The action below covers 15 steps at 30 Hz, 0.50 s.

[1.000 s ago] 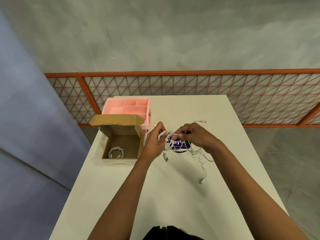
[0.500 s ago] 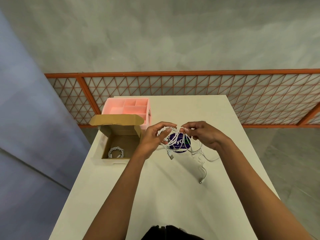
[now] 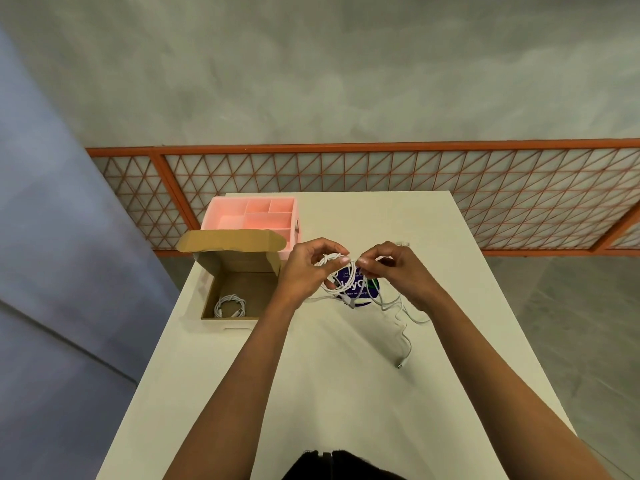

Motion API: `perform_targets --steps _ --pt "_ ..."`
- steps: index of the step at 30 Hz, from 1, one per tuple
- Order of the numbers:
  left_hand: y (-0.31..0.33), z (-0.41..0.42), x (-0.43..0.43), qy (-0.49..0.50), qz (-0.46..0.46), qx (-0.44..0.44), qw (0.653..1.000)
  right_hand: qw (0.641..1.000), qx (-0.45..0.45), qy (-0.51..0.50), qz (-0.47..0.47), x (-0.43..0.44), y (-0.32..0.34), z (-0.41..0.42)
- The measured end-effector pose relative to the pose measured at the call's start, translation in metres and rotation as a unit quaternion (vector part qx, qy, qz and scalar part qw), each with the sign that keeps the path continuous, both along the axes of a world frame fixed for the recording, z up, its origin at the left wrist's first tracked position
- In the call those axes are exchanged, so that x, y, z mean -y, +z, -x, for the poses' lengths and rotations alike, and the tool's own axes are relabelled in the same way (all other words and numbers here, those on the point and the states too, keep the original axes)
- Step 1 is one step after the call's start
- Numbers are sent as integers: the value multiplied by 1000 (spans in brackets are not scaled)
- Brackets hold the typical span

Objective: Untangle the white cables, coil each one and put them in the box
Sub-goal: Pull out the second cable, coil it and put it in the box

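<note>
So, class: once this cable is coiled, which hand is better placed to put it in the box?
Probably the left hand: it holds the cable loops and is nearer the box than the right hand.

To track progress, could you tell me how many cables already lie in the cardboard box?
1: a coiled cable on the floor of the box, near its front wall. That wall may hide more.

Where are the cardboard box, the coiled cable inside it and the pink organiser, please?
cardboard box (image 3: 242, 263), head view, back wall.
coiled cable (image 3: 221, 301), head view, left strands.
pink organiser (image 3: 221, 221), head view, bare left compartment.
</note>
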<state>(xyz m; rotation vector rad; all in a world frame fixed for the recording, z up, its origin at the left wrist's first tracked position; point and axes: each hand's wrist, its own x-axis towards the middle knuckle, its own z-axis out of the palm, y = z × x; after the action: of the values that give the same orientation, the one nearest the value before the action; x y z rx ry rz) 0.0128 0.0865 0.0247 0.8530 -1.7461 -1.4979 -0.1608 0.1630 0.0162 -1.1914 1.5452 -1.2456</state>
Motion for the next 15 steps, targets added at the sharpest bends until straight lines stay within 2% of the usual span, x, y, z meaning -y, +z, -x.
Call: perform_targets --steps 5,9,15 --pt "-6 1 3 29 4 3 1000 997 -8 -77 21 4 -9 -13" --pt "-14 1 5 63 9 -1 998 999 13 -48 -12 6 -10 -23" --pt "-17 2 10 70 32 -4 997 994 106 -15 -36 2 -11 -29"
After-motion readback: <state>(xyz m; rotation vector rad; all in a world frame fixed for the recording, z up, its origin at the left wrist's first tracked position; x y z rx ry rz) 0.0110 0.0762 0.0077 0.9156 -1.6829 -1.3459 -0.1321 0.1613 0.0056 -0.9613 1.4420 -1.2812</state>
